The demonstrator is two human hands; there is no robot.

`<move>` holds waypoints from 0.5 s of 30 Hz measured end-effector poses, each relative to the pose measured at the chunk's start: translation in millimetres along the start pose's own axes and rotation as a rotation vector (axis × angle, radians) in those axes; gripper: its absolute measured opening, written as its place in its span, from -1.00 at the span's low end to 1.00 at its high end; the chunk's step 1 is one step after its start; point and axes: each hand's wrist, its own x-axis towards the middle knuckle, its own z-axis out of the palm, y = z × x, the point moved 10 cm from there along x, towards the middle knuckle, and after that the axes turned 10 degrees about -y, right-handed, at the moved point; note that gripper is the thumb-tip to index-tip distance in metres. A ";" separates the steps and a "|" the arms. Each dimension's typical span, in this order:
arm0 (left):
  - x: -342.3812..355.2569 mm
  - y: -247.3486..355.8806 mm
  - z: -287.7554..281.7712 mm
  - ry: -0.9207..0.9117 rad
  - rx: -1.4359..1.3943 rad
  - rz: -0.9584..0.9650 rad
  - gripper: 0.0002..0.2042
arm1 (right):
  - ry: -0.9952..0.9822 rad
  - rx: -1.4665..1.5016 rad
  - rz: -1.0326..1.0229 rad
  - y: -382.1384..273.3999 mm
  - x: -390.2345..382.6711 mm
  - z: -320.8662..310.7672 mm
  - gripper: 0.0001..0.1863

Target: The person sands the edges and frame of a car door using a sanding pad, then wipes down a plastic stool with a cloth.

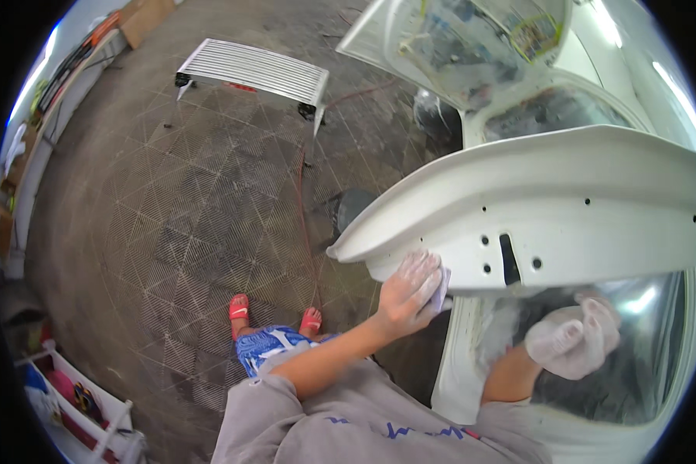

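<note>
My left hand (pixel 411 286), coated in white dust, is against the lower left end of a white car door's edge panel (pixel 448 197). Between its fingers and thumb is a thin, pale purple pad, probably a sanding sheet (pixel 442 292); its far side is hidden. Round holes and a dark slot (pixel 509 259) pierce the panel. My right hand (pixel 574 338), white all over, is in front of the door's window glass (pixel 634 379), its fingers curled in. Whatever those fingers may enclose does not show.
Ahead on the left stands a slatted metal bench (pixel 251 71). A reddish hose (pixel 303 209) runs across the patterned floor. More white car bodywork (pixel 553 73) rises at the far right. Shelving (pixel 73 89) lines the left wall; a white cart with tools (pixel 93 421) is at the lower left.
</note>
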 end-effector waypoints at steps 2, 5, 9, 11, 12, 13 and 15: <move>1.2 3.7 2.0 0.060 0.048 0.035 -0.60 | -0.174 -0.111 -0.178 -2.1 25.8 11.3 -0.76; 14.5 16.5 7.3 0.143 0.171 0.036 -0.63 | -0.234 -0.178 -0.406 2.0 25.2 14.2 -0.75; 27.2 15.9 -15.2 0.154 0.349 0.030 -0.69 | -0.274 -0.332 -0.587 -7.1 35.6 38.9 -0.73; 21.3 1.5 -17.9 0.180 0.417 0.016 -0.70 | -0.345 -0.408 -0.631 -15.3 48.7 66.3 -0.73; 19.7 -8.2 -20.6 0.216 0.286 0.085 -0.70 | -0.377 -0.344 -0.600 -14.8 53.5 74.9 -0.74; 19.2 -15.6 -25.6 0.251 0.158 0.156 -0.70 | -0.388 -0.322 -0.609 -19.0 56.0 81.7 -0.75; 26.3 -18.9 -33.9 0.282 0.178 0.182 -0.72 | -0.400 -0.263 -0.617 -16.7 63.5 93.7 -0.76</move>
